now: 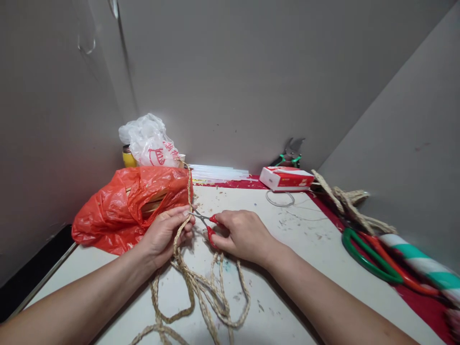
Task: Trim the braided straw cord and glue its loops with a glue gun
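Observation:
A braided straw-coloured cord (189, 191) runs down from beside the bags, through the fingers of my left hand (167, 232), which is closed on it in a pinch. My right hand (244, 237) has its fingers in the red handles of small scissors (204, 219). The scissor blades are parted and point left, meeting the cord right at my left fingertips. Whether they have cut into it I cannot tell. Below my hands the rest of the cord lies in loose loops on the white table (283, 306).
At left lies a red plastic bag (108, 211) holding thin strips; behind it are a white plastic bag (147, 139) and a yellow jar (128, 157). White sticks (219, 172), a red-white box (287, 178), pliers (292, 153) and big green-red handles (370, 256) line the back and right.

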A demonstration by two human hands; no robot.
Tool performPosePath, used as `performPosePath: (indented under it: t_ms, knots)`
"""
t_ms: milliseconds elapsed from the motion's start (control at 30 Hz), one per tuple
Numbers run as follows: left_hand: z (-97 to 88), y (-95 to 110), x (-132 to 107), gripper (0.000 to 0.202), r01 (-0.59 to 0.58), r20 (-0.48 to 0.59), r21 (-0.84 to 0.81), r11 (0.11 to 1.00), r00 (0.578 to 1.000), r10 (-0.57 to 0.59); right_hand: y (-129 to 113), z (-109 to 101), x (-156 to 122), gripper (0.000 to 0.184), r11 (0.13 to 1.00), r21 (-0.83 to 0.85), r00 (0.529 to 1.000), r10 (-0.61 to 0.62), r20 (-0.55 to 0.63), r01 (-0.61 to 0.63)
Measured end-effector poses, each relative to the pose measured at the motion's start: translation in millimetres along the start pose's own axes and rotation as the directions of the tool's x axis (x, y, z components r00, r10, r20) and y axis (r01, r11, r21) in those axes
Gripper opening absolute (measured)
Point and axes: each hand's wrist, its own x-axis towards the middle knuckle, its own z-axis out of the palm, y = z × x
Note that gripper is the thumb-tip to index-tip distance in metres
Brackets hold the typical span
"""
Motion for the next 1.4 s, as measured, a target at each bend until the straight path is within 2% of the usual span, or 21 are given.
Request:
performPosePath:
  t_ms: [200, 300, 367, 433, 500, 567, 633, 767, 900, 1000, 1100, 1233, 1400]
  knots:
    - [0.8, 0, 0, 0.007, -0.007, 0.012, 0.015, 1.000, 1.000, 0.007, 5, 3, 1, 0.024, 1.000, 0.024, 0.999, 0.005, 0.038, -0.005]
    - [1.0, 1, -2, 0.019, -0.006, 0.010, 0.027, 1.000, 1.000, 0.006, 10, 8, 1, 0.026, 0.988, 0.143, 0.998, 0.058, -0.025, -0.054]
    - [1.3, 1, -3, 0.023, -0.011, 0.011, 0.046, 0.999, 1.000, 0.011, 12, 12, 3, 0.028, 0.947, 0.306, 0.989, 0.128, -0.079, -0.098]
    - [1.9, 0, -4, 0.022, -0.009, 0.012, 0.080, 0.997, 1.000, 0.008, 12, 15, 5, 0.032, 0.825, 0.551, 0.971, 0.214, -0.105, -0.122]
    - [2.8, -2, -4, 0.021, 0.002, 0.015, 0.136, 0.991, 1.000, -0.004, 10, 15, 7, 0.037, 0.608, 0.782, 0.945, 0.316, -0.081, -0.136]
    - [4.1, -5, -6, 0.021, 0.007, 0.019, 0.223, 0.975, 1.000, -0.011, 5, 11, 9, 0.039, 0.384, 0.913, 0.913, 0.407, -0.033, -0.138]
    - [5.8, -8, -8, 0.023, 0.008, 0.011, 0.347, 0.938, 1.000, -0.012, 0, 6, 10, 0.038, 0.232, 0.964, 0.883, 0.469, 0.004, -0.128]
    - [8.0, -14, -13, 0.021, -0.028, 0.022, 0.549, 0.835, 1.000, 0.019, -4, -1, 10, 0.032, 0.080, 0.996, 0.872, 0.489, -0.001, -0.044]
    - [10.8, -15, -16, 0.013, -0.091, 0.087, 0.603, 0.792, 0.995, 0.049, -4, -1, 8, 0.029, -0.023, 1.000, 0.880, 0.475, 0.025, -0.016]
    - [15.7, -13, -18, 0.012, -0.106, 0.103, 0.591, 0.800, 0.993, 0.055, -7, 0, 7, 0.026, -0.090, 0.995, 0.890, 0.450, 0.074, -0.038]
    - [19.1, -10, -20, 0.019, -0.105, 0.143, 0.501, 0.859, 0.989, 0.038, -14, -1, 6, 0.027, -0.115, 0.991, 0.902, 0.416, 0.115, -0.074]
    - [16.3, -10, -19, 0.021, -0.042, 0.207, 0.370, 0.928, 0.978, -0.038, -20, -2, 5, 0.026, -0.075, 0.994, 0.913, 0.394, 0.108, -0.085]
    - [12.0, -10, -17, 0.021, 0.066, 0.178, 0.263, 0.963, 0.977, -0.115, -16, 0, 6, 0.029, -0.038, 0.997, 0.891, 0.447, 0.079, -0.070]
